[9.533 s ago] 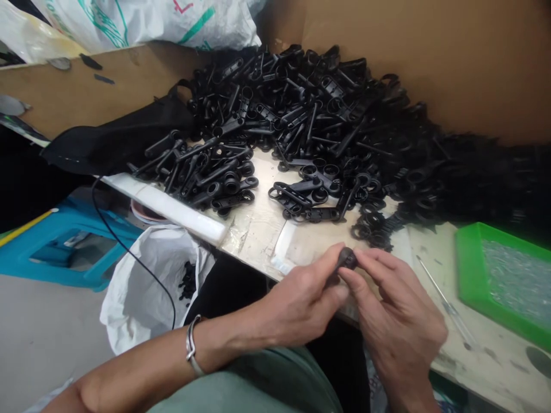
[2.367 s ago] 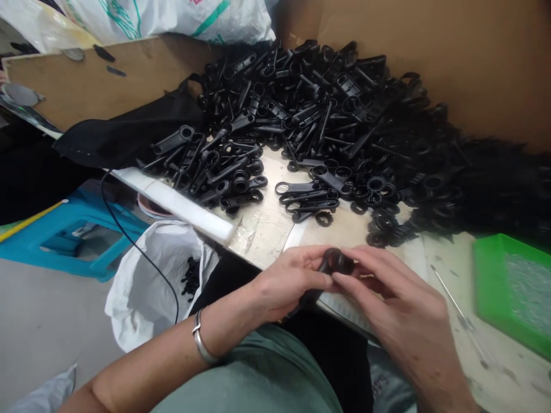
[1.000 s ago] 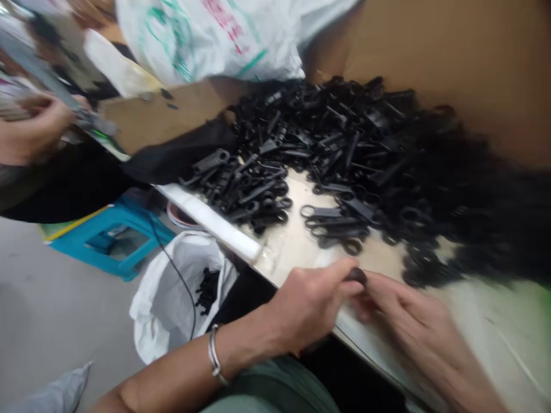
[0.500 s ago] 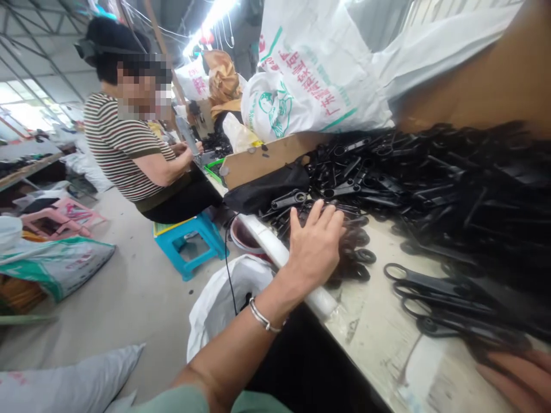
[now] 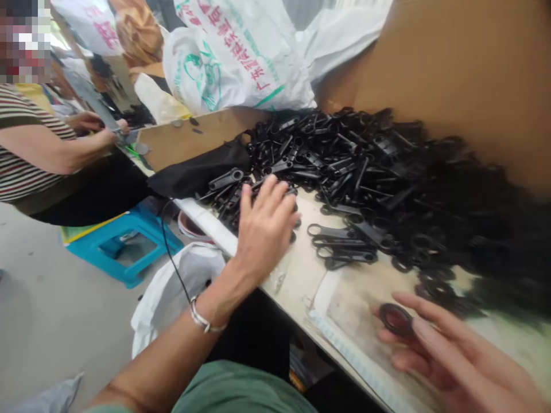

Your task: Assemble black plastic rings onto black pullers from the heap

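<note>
My left hand (image 5: 267, 232) lies palm down on a bunch of black plastic parts (image 5: 228, 206) at the table's near edge, fingers stretched out and a little apart. A metal bangle is on that wrist. At the lower right, my right hand (image 5: 456, 355) pinches a black ring (image 5: 396, 319) between thumb and fingers, above the tabletop. The ring's edge faces me, and whether more of the part is hidden in the hand I cannot tell. Several black handle-like pieces with ring ends (image 5: 344, 244) lie side by side between my hands.
A large heap of similar black parts (image 5: 344, 160) covers the back of the table against a brown cardboard wall (image 5: 451, 74). White printed sacks (image 5: 241, 57) stand behind. Below the table edge is an open white sack (image 5: 172, 292). A person in stripes (image 5: 38, 132) sits left on a blue stool (image 5: 124, 246).
The view has swung to the right. My right hand, mostly out of frame at the lower right before, now shows with a black ring in its fingers. My left hand stays on the bunch.
</note>
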A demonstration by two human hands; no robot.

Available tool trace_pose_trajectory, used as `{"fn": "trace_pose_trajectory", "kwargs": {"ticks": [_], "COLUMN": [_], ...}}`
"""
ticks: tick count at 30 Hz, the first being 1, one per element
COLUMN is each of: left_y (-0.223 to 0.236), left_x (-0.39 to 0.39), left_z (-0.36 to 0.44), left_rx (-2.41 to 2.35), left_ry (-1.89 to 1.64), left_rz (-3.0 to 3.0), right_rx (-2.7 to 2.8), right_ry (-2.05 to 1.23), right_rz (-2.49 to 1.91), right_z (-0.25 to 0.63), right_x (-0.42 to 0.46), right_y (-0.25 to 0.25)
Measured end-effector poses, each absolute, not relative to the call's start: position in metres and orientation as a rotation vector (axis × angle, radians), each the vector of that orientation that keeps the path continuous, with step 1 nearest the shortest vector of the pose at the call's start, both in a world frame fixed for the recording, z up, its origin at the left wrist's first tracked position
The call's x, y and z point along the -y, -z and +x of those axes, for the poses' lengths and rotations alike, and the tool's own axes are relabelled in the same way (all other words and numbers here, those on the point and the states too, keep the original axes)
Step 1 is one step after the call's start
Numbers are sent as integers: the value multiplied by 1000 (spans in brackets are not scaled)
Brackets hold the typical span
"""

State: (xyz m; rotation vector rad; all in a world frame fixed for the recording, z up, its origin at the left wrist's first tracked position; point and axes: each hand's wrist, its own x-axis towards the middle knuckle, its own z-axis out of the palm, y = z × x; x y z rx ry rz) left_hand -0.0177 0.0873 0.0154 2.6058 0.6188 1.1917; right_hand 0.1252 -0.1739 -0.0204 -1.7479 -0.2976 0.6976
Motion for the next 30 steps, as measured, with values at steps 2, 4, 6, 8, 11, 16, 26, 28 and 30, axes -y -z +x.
{"fn": "trace_pose_trajectory", "kwargs": {"ticks": [2,4,6,8,11,16,26,28,30], "left_y": [-16,-14,-8,0,11,16,4,2,0], "left_x": [-53,-20,2,14,19,16,10,8,7], "left_z": [-16,-13,-9,-5,-4,-8,-1,-1,-1], "left_rx": [-279,-144,-158,-191,-253,-435,-510,-530,-546], "left_ry": [-1054,-643,-282,-130,-159,-187,-123,-119,-111], "left_rz": [2422,2124,1734,1372,1077,943,642,616,598], "right_rx": [286,382,483,575,724,818,1374,1384,1374], "right_ry": [-808,-826,-813,-845,-834,-21,483,440,361], "right_rz": [-1670,-1665,-1699,-1726,-1883,-2404,-2583,-2512,-2427], "right_z": [113,104,97,95,106,155,161,162,161], "right_x": [167,160,157,157,167,204,190,190,192], "right_y": [10,4,0,-3,-5,4,25,26,28]}}
